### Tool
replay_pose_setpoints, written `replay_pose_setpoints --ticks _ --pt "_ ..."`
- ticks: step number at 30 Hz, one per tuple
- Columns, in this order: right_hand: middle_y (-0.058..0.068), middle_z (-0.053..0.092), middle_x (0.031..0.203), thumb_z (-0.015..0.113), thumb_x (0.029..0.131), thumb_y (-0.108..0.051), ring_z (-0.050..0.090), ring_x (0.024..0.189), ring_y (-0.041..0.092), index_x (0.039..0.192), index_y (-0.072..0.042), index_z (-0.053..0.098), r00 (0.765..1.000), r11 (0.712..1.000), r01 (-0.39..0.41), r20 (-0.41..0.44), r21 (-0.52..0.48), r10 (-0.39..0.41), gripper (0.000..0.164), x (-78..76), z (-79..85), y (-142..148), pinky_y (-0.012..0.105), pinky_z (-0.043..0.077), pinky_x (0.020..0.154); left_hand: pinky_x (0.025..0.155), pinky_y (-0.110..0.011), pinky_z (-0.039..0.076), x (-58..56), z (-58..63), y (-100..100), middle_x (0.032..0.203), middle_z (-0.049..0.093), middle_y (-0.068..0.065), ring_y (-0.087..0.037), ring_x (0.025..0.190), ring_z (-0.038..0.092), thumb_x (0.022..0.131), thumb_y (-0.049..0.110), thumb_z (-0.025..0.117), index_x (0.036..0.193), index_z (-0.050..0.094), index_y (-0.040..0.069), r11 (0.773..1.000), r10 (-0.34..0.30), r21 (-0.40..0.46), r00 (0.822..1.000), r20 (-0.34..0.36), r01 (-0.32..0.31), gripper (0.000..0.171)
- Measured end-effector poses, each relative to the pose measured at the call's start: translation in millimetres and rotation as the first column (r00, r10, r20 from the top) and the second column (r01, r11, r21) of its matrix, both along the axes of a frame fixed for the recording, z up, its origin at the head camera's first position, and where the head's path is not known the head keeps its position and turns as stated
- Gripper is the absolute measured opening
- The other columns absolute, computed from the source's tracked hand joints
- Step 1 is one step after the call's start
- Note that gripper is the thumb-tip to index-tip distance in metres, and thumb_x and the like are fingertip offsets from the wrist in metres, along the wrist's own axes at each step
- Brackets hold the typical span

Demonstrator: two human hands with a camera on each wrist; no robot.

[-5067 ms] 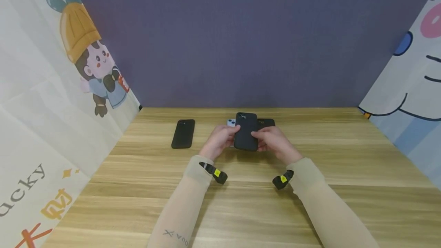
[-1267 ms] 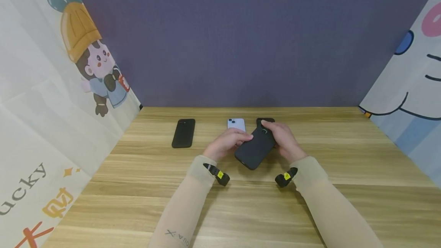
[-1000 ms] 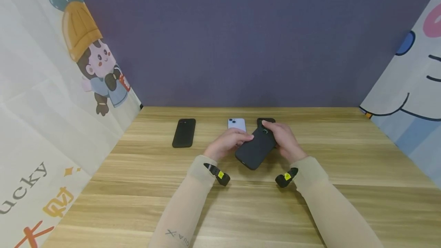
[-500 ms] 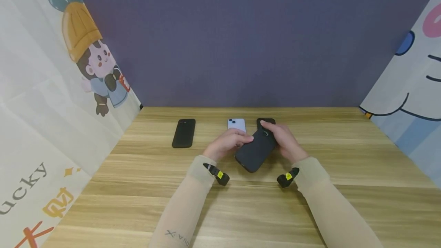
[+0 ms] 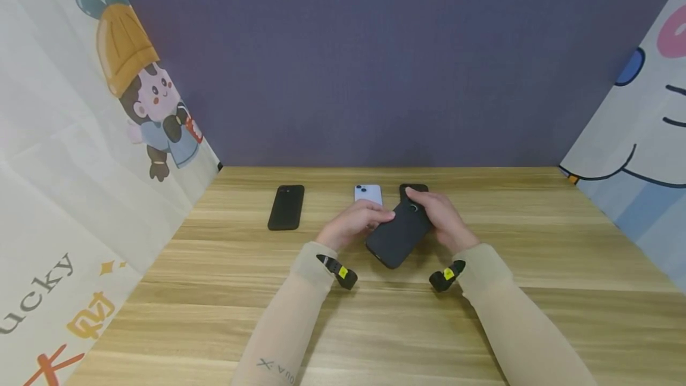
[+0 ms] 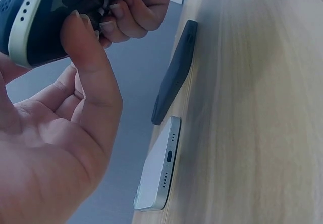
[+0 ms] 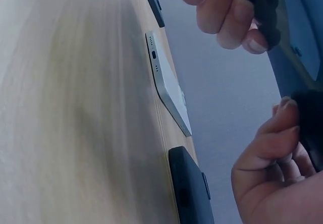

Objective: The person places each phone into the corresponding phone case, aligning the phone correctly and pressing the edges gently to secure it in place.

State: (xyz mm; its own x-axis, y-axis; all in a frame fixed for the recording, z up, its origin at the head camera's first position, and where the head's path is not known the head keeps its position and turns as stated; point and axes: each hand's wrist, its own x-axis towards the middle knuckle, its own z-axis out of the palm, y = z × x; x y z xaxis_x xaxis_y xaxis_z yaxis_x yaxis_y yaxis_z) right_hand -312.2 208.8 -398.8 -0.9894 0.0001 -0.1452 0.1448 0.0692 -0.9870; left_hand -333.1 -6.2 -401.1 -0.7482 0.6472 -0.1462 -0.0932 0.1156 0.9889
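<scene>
Both hands hold a phone in a black case (image 5: 393, 240) above the table, its back facing up and its camera end slanted to the right. My left hand (image 5: 351, 223) pinches the left edge. At the camera end my right hand (image 5: 443, 217) grips the corner, thumb on top. From below, the left wrist view shows the phone's pale rim (image 6: 22, 27) with speaker holes, standing out of the case, and its dark screen. The right wrist view shows fingers of both hands at the case's edge. How far the phone sits in the case cannot be told.
On the wooden table (image 5: 268, 290) a pale phone (image 5: 368, 193) lies behind the left hand. A black case (image 5: 286, 207) lies farther left, and another black case (image 5: 407, 187) lies partly hidden behind the right hand. A dark panel (image 5: 343, 76) stands at the back.
Since the oldest frame, the cased phone has turned from upright to slanted and come nearer, and the right hand has shifted to its camera corner. In the last second it tilts only slightly.
</scene>
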Motion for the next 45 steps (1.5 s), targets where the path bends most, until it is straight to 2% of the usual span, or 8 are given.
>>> replay_pose_setpoints --ticks 6,12,16,21,29,35,40,45 --pt "0.007 0.061 0.116 0.065 0.098 -0.042 0.057 0.099 0.015 0.13 0.008 0.061 0.999 0.999 0.047 0.0 -0.01 -0.047 0.059 -1.1 0.0 -3.3 0.023 0.051 0.082 0.082 -0.032 0.055 0.6 0.1 2.3 0.096 0.07 -0.005 -0.016 0.089 0.065 0.098 0.013 0.063 0.114 0.07 -0.008 0.999 0.042 -0.013 0.999 -0.026 -0.042 0.027" --pt "0.0 0.066 0.093 0.066 0.098 -0.04 0.063 0.08 0.012 0.104 0.0 0.069 1.0 0.999 0.029 0.002 -0.017 -0.029 0.04 -0.5 0.7 -2.1 0.024 0.054 0.073 0.081 -0.031 0.054 0.6 -0.2 1.4 0.095 0.07 -0.004 -0.016 0.089 0.064 0.098 0.014 0.064 0.111 0.072 -0.005 0.999 0.045 -0.023 0.998 -0.034 -0.046 0.024" --pt "-0.001 0.067 0.086 0.064 0.1 -0.038 0.065 0.072 0.011 0.097 -0.003 0.067 1.0 0.998 -0.013 0.028 -0.055 0.015 0.035 -1.7 0.8 -0.3 0.024 0.055 0.071 0.078 -0.03 0.053 0.7 0.4 0.1 0.09 0.069 -0.003 -0.016 0.086 0.063 0.099 0.013 0.063 0.104 0.073 -0.003 0.999 0.031 -0.017 0.999 -0.035 -0.031 0.02" --pt "0.0 0.067 0.09 0.063 0.1 -0.041 0.066 0.074 0.011 0.104 -0.002 0.064 0.996 0.994 -0.079 0.042 -0.076 0.082 0.039 -2.0 2.7 2.4 0.026 0.056 0.074 0.078 -0.03 0.054 0.2 1.4 -0.2 0.09 0.069 -0.003 -0.016 0.084 0.064 0.098 0.013 0.063 0.105 0.072 -0.004 0.999 0.044 -0.012 0.998 -0.034 -0.045 0.02" --pt "0.004 0.064 0.102 0.063 0.1 -0.036 0.064 0.081 0.013 0.108 0.001 0.065 0.989 0.989 -0.15 0.014 0.001 0.15 0.038 0.1 6.0 2.1 0.027 0.054 0.079 0.079 -0.031 0.056 -1.7 0.8 -0.9 0.097 0.069 -0.004 -0.015 0.086 0.066 0.097 0.015 0.065 0.115 0.07 -0.006 0.997 0.081 -0.011 0.997 -0.001 -0.081 0.028" --pt "0.002 0.066 0.094 0.063 0.101 -0.036 0.065 0.076 0.013 0.106 0.0 0.066 0.994 0.992 -0.108 0.001 -0.064 0.108 0.036 0.6 7.1 -1.4 0.028 0.055 0.074 0.073 -0.028 0.054 -2.7 0.5 -3.7 0.093 0.068 -0.003 -0.014 0.082 0.065 0.097 0.022 0.066 0.11 0.072 -0.003 0.994 0.106 -0.028 0.994 -0.016 -0.106 0.028" --pt "-0.001 0.068 0.094 0.062 0.102 -0.035 0.066 0.076 0.011 0.12 0.003 0.062 0.998 0.989 -0.055 0.02 -0.139 0.058 0.042 0.0 6.8 -0.3 0.026 0.056 0.074 0.073 -0.028 0.054 -2.4 2.3 -5.0 0.093 0.068 -0.004 -0.015 0.081 0.064 0.097 0.023 0.066 0.109 0.073 -0.003 0.993 0.119 -0.026 0.993 -0.016 -0.119 0.029" --pt "-0.002 0.067 0.103 0.06 0.103 -0.035 0.067 0.082 0.009 0.133 0.005 0.056 0.999 0.983 0.014 0.046 -0.182 -0.005 0.051 -0.3 7.7 1.0 0.025 0.054 0.079 0.079 -0.027 0.053 -2.3 3.2 -6.2 0.097 0.069 -0.005 -0.015 0.088 0.063 0.097 0.019 0.065 0.111 0.072 -0.007 0.99 0.141 -0.012 0.989 -0.043 -0.142 0.03"
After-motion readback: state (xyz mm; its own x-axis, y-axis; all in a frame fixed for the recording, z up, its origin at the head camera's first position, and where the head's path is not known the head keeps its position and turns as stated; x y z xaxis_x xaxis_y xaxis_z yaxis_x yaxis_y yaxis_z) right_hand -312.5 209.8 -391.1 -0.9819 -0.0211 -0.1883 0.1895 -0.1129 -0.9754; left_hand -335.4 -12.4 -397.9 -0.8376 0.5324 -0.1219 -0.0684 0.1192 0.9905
